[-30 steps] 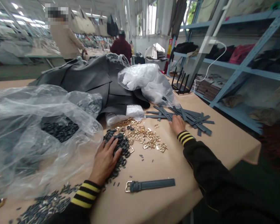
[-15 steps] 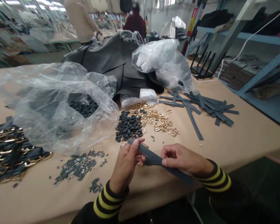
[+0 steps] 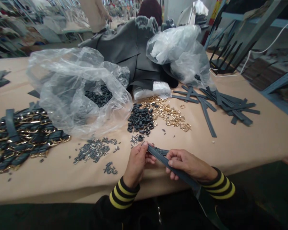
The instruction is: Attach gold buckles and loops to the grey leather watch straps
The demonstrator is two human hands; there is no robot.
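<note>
A long dark grey strap (image 3: 180,172) slants between my hands over the table's front edge. My left hand (image 3: 137,163) pinches its upper end between thumb and fingers. Farther down, my right hand (image 3: 186,163) is closed round the same strap; a second short length shows just above it between the hands. Beyond my hands lie a heap of black loops (image 3: 140,118) and scattered gold buckles (image 3: 174,116). Small grey pieces (image 3: 92,150) are spread to the left of my left hand.
Clear plastic bags (image 3: 81,92) and dark grey material (image 3: 124,48) stand at the back of the brown table (image 3: 230,150). Loose straps (image 3: 235,107) lie at right, buckled straps (image 3: 26,134) at left. A black router (image 3: 222,65) is back right. Two people are partly visible behind.
The view has shifted down and left. My right hand has closed further round the strap, its fingers now beneath it, and the strap slants more steeply.
</note>
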